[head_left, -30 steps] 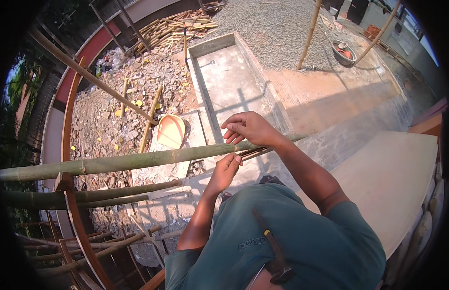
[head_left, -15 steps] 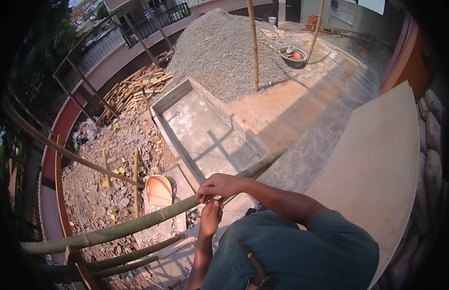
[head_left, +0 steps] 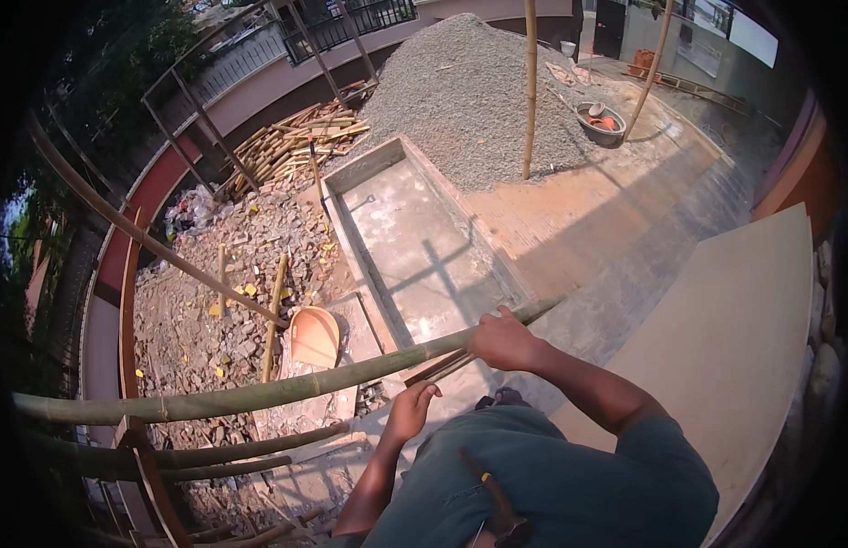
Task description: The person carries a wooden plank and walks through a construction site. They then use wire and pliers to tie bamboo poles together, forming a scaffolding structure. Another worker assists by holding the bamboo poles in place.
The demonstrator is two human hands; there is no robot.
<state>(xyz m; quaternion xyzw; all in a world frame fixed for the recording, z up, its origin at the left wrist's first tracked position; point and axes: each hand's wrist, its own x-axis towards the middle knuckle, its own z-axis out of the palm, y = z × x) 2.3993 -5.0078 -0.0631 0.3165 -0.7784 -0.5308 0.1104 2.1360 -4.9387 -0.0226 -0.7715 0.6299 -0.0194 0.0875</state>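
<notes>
At mid-view, right hand over green bamboo pole, grip cannot be told; long axis left to right, right end slanting up. Left hand just below, fingers curled, hold unclear. Rubble beyond pole.

A worker's right-hand grip has moved along the green bamboo pole toward its right end, parting from the left-hand grip, which it met at the pole a half-second earlier. The left has drawn back from the pole to just below it, and a brown strip now shows in the gap. The gravel heap's peak, cut off a second ago, has entered view.
</notes>
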